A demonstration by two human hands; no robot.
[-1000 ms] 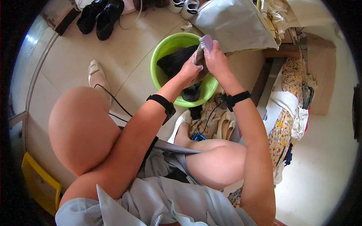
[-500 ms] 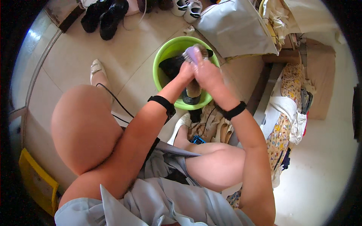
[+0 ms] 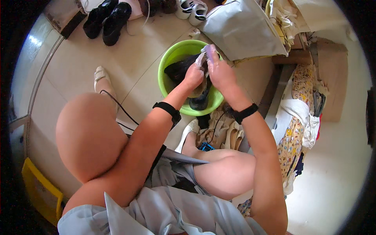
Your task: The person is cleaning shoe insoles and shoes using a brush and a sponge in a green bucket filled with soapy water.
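Both of my hands are over a light green basin (image 3: 161, 80) on the floor. My left hand (image 3: 193, 76) is closed around a dark shoe (image 3: 199, 101) with a brownish underside, tilted inside the basin; foam whitens the fingers. Close beside it, my right hand (image 3: 221, 74) grips a purple scrubbing brush (image 3: 212, 54) at the shoe's far end. The bristles are mostly hidden by fingers and foam. Another black shoe (image 3: 178, 69) lies in the basin, left of my hands.
Black shoes (image 3: 116, 23) and white sneakers (image 3: 196, 13) stand at the far side. A large pale bag (image 3: 243, 31) rests behind the basin to the right. Patterned cloth (image 3: 291, 145) lies along the right. Beige shoes (image 3: 234, 139) and a cable are near my foot. A yellow frame (image 3: 41, 188) stands lower left.
The brush has moved slightly right and turned more upright with my right hand. My hands have drawn a little apart, and more foam shows between them. The held shoe has shifted and tilted.
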